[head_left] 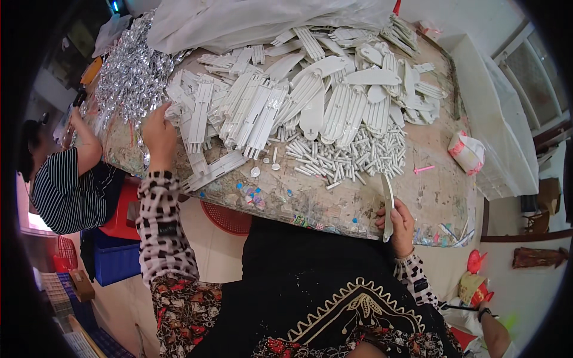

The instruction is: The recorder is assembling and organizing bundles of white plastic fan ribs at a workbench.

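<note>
My right hand (401,225) is closed around a long white plastic piece with a rounded end (388,206), held upright on edge at the table's near side. Just beyond it is a heap of short white plastic rods (352,156). My left hand (160,136) hovers by the left edge of the white parts, its fingers partly stretched and apart, with nothing visible in them. Closest to it are slotted white plastic strips (201,113). A larger mound of flat, rounded white pieces (343,113) covers the middle of the worn table (433,197).
Shiny silver packets or strips (128,74) pile up at the far left, beside a translucent plastic sheet (256,27). A pink stick (424,169) and a tissue pack (467,152) lie to the right. A person in a striped shirt (65,191) sits at left, near a red basket (227,218).
</note>
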`<action>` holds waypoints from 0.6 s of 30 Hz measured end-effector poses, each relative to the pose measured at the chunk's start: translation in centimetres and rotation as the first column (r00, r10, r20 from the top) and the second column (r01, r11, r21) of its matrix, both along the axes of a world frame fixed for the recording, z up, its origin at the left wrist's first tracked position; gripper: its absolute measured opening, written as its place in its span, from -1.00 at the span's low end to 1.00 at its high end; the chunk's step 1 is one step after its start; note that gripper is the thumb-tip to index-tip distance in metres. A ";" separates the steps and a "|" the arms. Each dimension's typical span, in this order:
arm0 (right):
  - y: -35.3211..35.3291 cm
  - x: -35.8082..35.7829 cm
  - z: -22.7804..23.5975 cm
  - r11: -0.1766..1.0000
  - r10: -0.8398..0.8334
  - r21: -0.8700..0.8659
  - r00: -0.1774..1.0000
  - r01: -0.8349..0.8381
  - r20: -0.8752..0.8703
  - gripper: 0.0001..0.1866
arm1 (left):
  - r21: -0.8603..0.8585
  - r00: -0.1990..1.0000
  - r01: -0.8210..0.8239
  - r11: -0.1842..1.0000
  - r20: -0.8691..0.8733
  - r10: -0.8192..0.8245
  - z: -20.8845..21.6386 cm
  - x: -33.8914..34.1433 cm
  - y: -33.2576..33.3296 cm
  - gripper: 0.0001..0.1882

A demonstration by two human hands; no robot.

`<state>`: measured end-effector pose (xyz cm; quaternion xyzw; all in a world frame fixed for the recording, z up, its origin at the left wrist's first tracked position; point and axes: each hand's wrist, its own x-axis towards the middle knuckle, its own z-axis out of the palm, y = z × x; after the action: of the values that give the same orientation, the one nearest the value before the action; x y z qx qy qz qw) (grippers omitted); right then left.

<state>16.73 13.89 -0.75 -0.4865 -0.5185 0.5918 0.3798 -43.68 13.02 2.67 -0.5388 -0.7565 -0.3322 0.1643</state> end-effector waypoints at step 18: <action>-0.7 2.3 0.0 1.000 0.013 0.016 0.999 -0.012 -0.044 -0.50 | -0.326 0.940 0.135 0.935 -0.257 -0.226 3.0 -0.8 0.0 -0.50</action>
<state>19.05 13.17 -0.75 -0.4668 -0.5178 0.6007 0.3914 -44.49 13.04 5.67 -0.6683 -0.7129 -0.1431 0.1570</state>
